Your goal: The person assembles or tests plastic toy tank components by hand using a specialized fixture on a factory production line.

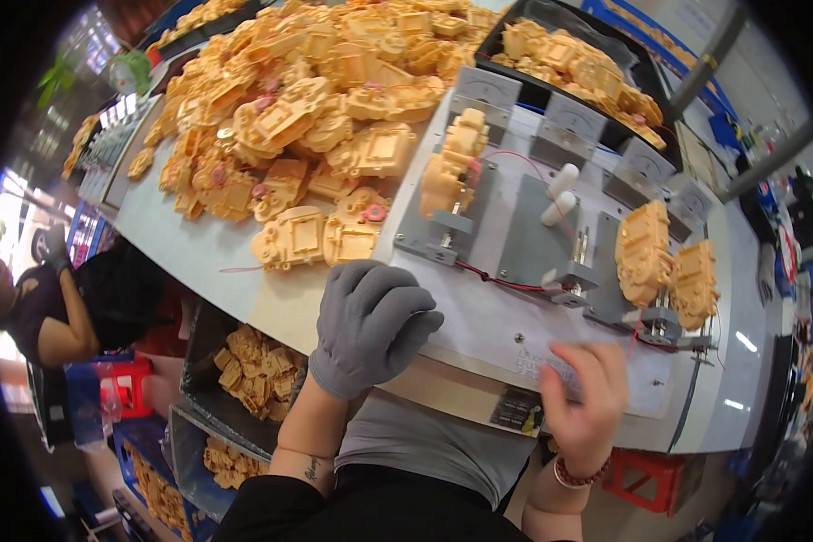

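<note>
My left hand (370,327), in a grey knit glove, hovers at the table's front edge with its fingers curled in. The inside of that fist is hidden. Over the front right of the white board, my bare right hand (590,397) has its thumb apart from loosely bent fingers, slightly blurred, and nothing shows in it. Beyond it, cream plastic housings (644,251) sit on the right metal fixture (610,294). More housings (454,163) stand on the left fixture (447,239). Two white cylinders (560,194) rise by the middle fixture (537,239), where thin red wires run.
A large heap of cream housings (307,90) covers the table's far left. Dial meters (569,126) line the back of the board, before a black tray (596,81) of housings. Bins (190,361) stand below at left; a red stool (646,479) is below right. Another person (50,307) works at far left.
</note>
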Demonstrator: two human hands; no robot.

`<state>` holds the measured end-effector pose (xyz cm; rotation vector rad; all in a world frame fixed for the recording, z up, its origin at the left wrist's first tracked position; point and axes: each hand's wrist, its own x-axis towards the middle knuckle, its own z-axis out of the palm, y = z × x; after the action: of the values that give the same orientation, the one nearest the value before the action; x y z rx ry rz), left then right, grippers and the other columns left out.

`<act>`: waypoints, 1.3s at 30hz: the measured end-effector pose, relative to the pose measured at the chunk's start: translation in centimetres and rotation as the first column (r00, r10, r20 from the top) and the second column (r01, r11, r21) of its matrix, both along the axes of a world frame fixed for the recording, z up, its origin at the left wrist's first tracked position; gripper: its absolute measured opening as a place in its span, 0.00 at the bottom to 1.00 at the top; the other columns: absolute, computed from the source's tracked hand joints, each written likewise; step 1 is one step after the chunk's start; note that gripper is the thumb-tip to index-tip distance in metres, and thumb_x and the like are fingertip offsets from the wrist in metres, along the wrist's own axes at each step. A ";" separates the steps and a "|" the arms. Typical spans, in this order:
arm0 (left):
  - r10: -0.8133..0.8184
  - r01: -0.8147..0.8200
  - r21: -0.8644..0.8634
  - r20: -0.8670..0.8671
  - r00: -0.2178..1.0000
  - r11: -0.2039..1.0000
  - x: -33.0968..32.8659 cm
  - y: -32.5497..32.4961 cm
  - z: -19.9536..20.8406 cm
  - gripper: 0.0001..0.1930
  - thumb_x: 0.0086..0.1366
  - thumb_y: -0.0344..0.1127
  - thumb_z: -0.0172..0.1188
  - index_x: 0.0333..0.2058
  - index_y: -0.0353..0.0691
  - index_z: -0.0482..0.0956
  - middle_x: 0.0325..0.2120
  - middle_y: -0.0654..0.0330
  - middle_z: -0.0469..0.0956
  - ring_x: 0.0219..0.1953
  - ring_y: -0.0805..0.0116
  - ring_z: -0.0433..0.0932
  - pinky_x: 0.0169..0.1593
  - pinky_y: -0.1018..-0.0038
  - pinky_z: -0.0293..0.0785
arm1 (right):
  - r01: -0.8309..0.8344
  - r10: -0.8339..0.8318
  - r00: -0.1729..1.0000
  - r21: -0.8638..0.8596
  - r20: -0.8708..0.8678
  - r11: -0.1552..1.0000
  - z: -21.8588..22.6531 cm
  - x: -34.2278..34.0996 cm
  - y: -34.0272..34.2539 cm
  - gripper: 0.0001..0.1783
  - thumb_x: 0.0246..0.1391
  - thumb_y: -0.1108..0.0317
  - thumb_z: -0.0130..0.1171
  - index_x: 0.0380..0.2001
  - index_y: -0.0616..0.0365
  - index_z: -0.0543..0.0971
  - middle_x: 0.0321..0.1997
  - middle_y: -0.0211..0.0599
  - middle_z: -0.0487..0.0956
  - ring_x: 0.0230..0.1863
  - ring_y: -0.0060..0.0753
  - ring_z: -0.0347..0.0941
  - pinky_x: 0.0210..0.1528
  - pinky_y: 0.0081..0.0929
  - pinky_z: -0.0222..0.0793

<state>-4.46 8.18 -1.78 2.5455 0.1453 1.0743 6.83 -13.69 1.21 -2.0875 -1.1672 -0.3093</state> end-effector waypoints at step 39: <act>0.130 -0.149 -0.098 -0.181 0.975 0.984 0.6 -0.8 0.0 0.07 0.48 0.32 0.66 0.26 0.42 0.77 0.25 0.61 0.74 0.30 0.59 0.72 0.36 0.66 0.68 | 0.122 -0.152 0.944 -0.117 -0.294 0.986 -0.4 3.6 -5.6 0.03 0.48 0.78 0.61 0.27 0.65 0.76 0.26 0.39 0.74 0.26 0.33 0.71 0.28 0.25 0.67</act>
<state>-3.88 7.34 -1.80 2.5553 0.4245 0.8643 10.45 -19.31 0.79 -2.2120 -0.8722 0.0073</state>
